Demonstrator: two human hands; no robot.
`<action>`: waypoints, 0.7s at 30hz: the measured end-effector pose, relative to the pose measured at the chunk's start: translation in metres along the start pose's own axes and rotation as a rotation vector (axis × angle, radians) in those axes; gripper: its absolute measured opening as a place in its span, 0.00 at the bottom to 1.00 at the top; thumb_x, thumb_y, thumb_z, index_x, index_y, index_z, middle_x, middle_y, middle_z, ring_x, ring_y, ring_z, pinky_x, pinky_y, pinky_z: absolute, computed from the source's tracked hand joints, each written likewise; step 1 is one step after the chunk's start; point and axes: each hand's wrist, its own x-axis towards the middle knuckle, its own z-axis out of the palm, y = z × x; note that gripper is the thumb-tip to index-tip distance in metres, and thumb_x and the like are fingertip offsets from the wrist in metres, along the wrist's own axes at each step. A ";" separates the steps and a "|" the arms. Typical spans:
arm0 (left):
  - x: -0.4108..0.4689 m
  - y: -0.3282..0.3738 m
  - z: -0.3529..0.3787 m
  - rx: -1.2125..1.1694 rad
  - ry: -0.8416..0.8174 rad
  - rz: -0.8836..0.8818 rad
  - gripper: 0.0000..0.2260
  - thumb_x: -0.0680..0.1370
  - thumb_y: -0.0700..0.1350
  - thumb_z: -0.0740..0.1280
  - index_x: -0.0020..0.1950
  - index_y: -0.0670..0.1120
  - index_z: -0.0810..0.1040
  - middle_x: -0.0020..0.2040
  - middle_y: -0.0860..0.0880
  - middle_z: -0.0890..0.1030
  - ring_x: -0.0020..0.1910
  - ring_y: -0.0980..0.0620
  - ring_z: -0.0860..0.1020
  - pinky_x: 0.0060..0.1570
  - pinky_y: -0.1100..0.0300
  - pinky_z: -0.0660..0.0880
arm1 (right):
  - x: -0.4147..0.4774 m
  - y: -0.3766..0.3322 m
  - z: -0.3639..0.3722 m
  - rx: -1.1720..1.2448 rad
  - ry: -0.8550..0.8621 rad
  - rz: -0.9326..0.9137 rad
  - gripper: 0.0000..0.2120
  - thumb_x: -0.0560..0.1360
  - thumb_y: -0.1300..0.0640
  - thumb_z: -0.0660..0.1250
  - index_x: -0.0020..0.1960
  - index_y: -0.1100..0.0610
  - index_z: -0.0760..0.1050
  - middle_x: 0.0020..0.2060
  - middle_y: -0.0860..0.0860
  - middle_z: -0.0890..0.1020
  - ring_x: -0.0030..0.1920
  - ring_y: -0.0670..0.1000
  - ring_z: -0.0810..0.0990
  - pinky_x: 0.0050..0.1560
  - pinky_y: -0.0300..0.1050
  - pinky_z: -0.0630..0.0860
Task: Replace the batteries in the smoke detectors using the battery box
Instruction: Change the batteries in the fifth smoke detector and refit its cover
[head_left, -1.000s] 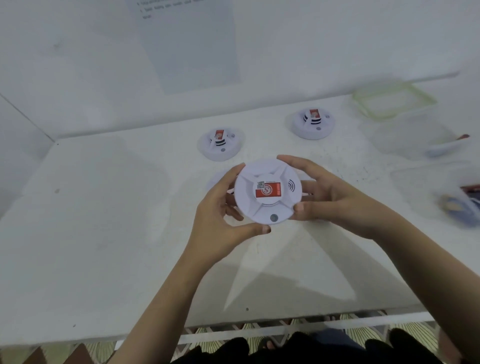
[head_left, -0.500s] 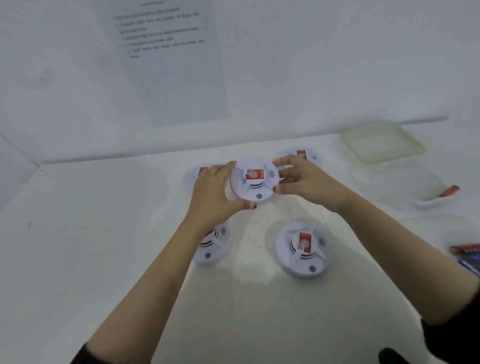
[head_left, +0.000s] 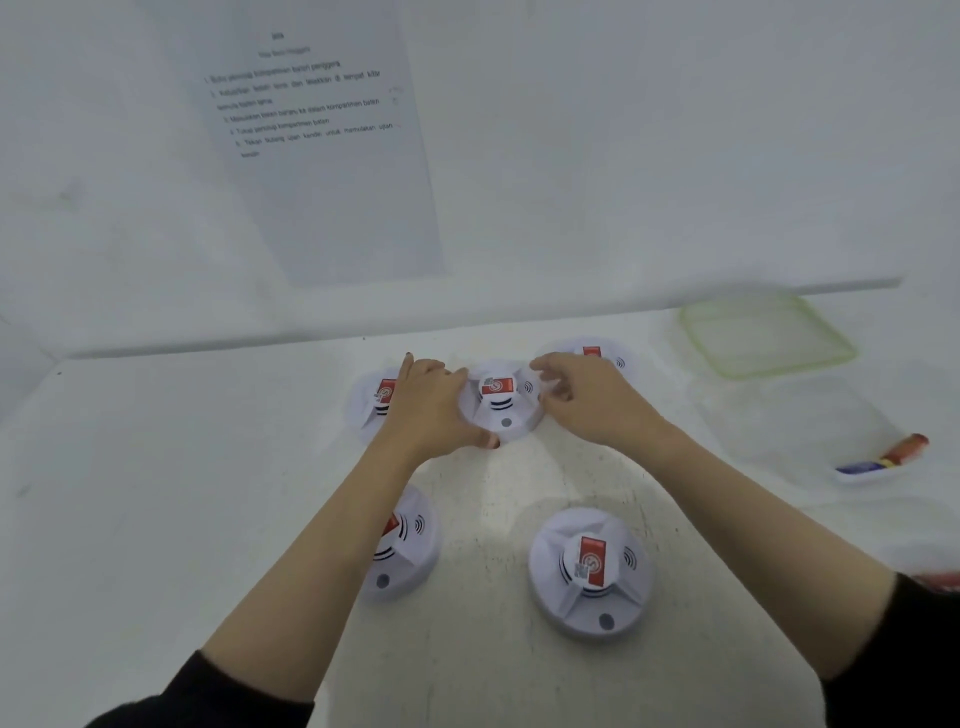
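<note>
Both arms reached forward over the white surface (head_left: 156, 493), dark sleeves pushed up the forearms. The left hand (head_left: 434, 410) gripped the middle smoke detector (head_left: 501, 405) from its left side: the thumb lay along the near rim, the fingers curled over the far edge and the wrist was bent inward. The right hand (head_left: 597, 402) came in from the opposite side, knuckles up, its blurred fingertips closed on the detector's right rim. Whether the detector rested on the surface or sat just above it could not be told.

It lay at the back of the surface, between the rear left detector (head_left: 371, 400), partly hidden by the left hand, and the rear right detector (head_left: 602, 353), just behind the right hand. Nearer the person, the front left detector (head_left: 410, 545) lay under the left forearm, and the front right detector (head_left: 589, 571) lay between the two arms. Well to the right, a clear box (head_left: 810, 415) held batteries (head_left: 904, 449), with a green-rimmed lid (head_left: 727, 364) behind it.
</note>
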 end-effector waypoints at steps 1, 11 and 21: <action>-0.001 0.000 0.000 -0.002 -0.011 -0.006 0.33 0.64 0.63 0.74 0.63 0.45 0.74 0.58 0.46 0.77 0.69 0.45 0.65 0.75 0.48 0.46 | 0.003 0.002 -0.004 -0.102 0.062 -0.071 0.20 0.75 0.59 0.63 0.67 0.54 0.70 0.64 0.52 0.74 0.62 0.51 0.72 0.62 0.41 0.65; -0.020 0.006 0.000 -0.064 0.038 -0.030 0.48 0.67 0.62 0.74 0.78 0.45 0.54 0.75 0.47 0.64 0.77 0.46 0.52 0.74 0.49 0.41 | 0.019 0.032 -0.033 -0.317 -0.034 0.066 0.45 0.64 0.44 0.75 0.74 0.43 0.54 0.59 0.57 0.70 0.62 0.58 0.67 0.59 0.48 0.66; -0.046 0.063 -0.013 -0.669 0.130 0.074 0.47 0.65 0.54 0.78 0.77 0.53 0.55 0.72 0.53 0.68 0.72 0.54 0.63 0.61 0.71 0.62 | -0.027 0.013 -0.067 1.204 -0.173 0.083 0.31 0.68 0.59 0.66 0.67 0.38 0.65 0.55 0.54 0.73 0.51 0.59 0.78 0.50 0.54 0.80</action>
